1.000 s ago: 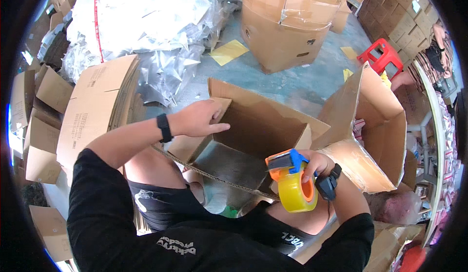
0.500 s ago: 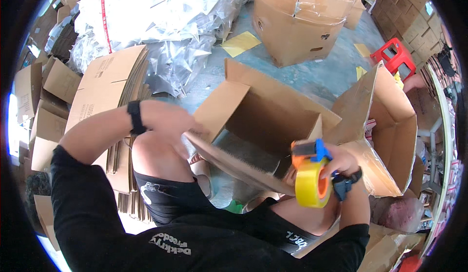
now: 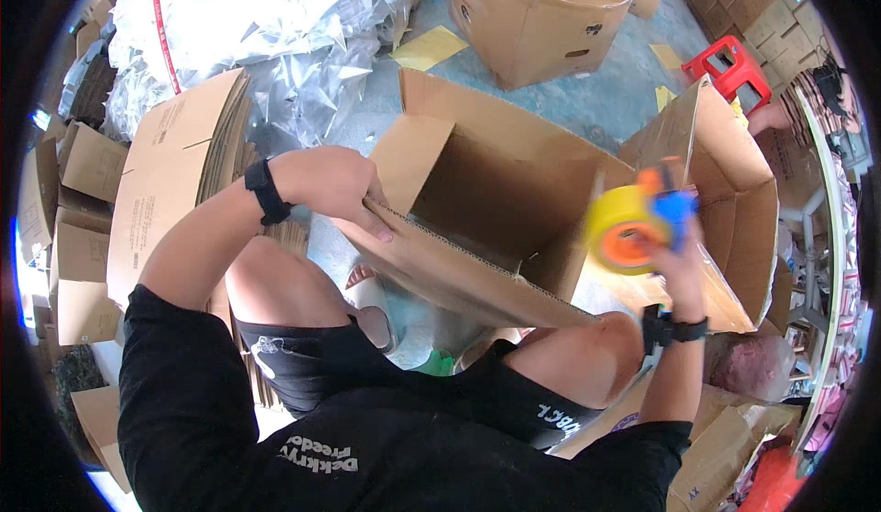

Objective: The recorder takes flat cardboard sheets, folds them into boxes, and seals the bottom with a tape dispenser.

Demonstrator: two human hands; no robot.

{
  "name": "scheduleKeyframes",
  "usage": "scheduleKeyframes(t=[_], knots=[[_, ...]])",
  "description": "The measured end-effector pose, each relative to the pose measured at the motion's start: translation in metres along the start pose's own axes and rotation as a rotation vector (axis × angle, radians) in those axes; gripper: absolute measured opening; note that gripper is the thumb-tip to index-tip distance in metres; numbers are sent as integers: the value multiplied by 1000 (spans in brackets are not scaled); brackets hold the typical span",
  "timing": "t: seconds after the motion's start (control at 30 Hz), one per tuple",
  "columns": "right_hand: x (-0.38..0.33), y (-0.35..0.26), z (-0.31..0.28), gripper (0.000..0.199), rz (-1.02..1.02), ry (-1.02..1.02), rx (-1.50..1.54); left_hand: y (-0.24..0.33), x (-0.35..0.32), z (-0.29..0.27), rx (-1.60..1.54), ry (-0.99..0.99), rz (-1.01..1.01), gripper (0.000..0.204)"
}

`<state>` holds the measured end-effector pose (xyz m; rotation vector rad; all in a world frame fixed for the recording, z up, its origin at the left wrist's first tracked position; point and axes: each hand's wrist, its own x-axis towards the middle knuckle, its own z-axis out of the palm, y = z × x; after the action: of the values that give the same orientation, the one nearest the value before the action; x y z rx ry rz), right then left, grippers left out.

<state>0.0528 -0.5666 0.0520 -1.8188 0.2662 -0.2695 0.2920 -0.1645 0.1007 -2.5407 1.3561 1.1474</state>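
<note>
Carton (image 3: pixel 491 202) gapes upward, long axis running far-left to near-right.

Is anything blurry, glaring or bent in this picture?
In the head view, the tape dispenser and the right hand holding it are smeared, likely by motion; also in the head view, the left hand on the box flap looks sharper; the head view's plastic sheeting is nearly washed out; the head view's fisheye bends the right-side table edge.
</note>
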Motion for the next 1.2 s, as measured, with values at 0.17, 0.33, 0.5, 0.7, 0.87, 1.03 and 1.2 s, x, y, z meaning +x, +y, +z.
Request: scheduleKeyframes(t=[0.17,0.33,0.5,0.7,0.87,1.03,1.2], knots=[[6,2,103,60,-263,-446,-618,3,9,-3,26,6,-3,56],[34,0,113,58,-174,-543,-600,11,6,-8,71,-153,-119,58],[34,8,108,52,-12,-395,-502,-5,21,7,45,-143,-93,67],[42,-25,98,48,-187,-315,-620,-43,64,64,103,465,-75,89],[67,-56,54,40,-419,94,-526,-8,62,123,-150,815,-570,121],[96,-23,8,41,-77,30,-239,-3,65,103,-295,630,-505,125],[67,-12,36,59,173,-366,-122,-28,74,90,-302,612,-446,122]])
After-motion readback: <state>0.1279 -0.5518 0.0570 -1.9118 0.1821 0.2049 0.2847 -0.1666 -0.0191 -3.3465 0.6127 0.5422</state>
